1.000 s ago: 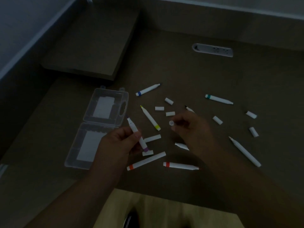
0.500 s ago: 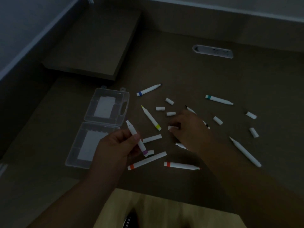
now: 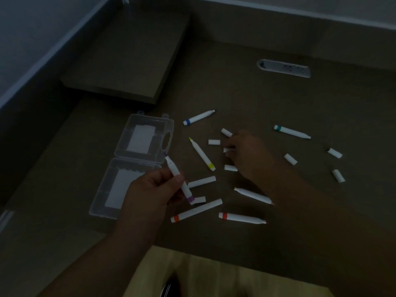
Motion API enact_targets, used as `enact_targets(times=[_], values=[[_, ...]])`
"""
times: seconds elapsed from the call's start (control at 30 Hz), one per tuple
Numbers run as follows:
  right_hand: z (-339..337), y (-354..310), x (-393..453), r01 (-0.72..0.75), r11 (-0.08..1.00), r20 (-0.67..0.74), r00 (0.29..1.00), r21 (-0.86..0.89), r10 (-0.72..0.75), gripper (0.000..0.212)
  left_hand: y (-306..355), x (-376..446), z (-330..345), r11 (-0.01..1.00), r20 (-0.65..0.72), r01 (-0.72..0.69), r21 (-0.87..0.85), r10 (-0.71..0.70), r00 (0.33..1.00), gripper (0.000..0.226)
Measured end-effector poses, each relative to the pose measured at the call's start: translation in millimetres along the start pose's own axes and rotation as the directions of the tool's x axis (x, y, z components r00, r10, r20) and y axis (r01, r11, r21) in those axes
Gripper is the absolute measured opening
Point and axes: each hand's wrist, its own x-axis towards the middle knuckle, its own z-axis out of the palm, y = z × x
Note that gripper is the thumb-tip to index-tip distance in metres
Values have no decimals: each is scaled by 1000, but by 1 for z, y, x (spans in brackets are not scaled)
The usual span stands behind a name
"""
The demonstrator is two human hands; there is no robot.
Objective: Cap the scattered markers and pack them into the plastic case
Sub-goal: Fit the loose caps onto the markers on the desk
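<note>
Change: right hand (image 3: 248, 155) has reached further out among the caps since a second ago; the cap it held up then is no longer raised.
Case (image 3: 137, 166): clear plastic, lying open at the left of the desk (image 3: 278, 99).
Left hand (image 3: 154, 189): fingers curled round the purple-banded marker (image 3: 179, 179), uncapped tip pointing away.
Scattered markers: white barrels with coloured end bands, yellow marker (image 3: 201, 154) beside the case, others spread rightward.
Right hand grip: fingertips at a white cap (image 3: 227, 150); whether it pinches it, I cannot tell.

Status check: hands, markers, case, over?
Left hand grips uncapped purple marker. Right hand down among loose caps, grasp unclear. Case open, no markers inside. Nothing blocking.
</note>
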Motion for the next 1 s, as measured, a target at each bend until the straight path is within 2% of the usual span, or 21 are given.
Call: enact_targets(times=[0.17,0.3,0.4,0.57,0.77,0.83,0.9,0.97,1.0], values=[[-1,10,-26,99,959,-182,982,264,-51,17,-1,-2,6,1000,18,3,-15,-3,1000,10],[-13,9,-61,166,899,-276,960,405,-53,26,1,-3,13,1000,40,3,16,-3,999,10],[-19,10,-80,195,865,-284,957,463,-63,32,5,-4,23,998,60,-20,55,16,998,10],[-22,18,-93,166,840,-289,957,517,-11,19,10,-6,43,998,86,-44,45,40,995,11],[-19,31,-96,116,801,-267,962,587,57,19,7,-4,59,1000,96,8,10,-9,995,15],[-12,36,-94,79,824,-244,967,561,74,16,5,-2,60,1000,93,26,5,-26,995,16],[-7,42,-81,-8,902,-175,980,432,92,16,2,-1,60,999,88,35,7,-36,995,17],[-6,43,-58,-159,951,65,987,263,147,27,-2,-2,58,999,76,28,27,-30,997,13],[-6,43,-50,-231,960,201,959,161,197,34,-3,-3,56,999,69,25,33,-27,997,11]])
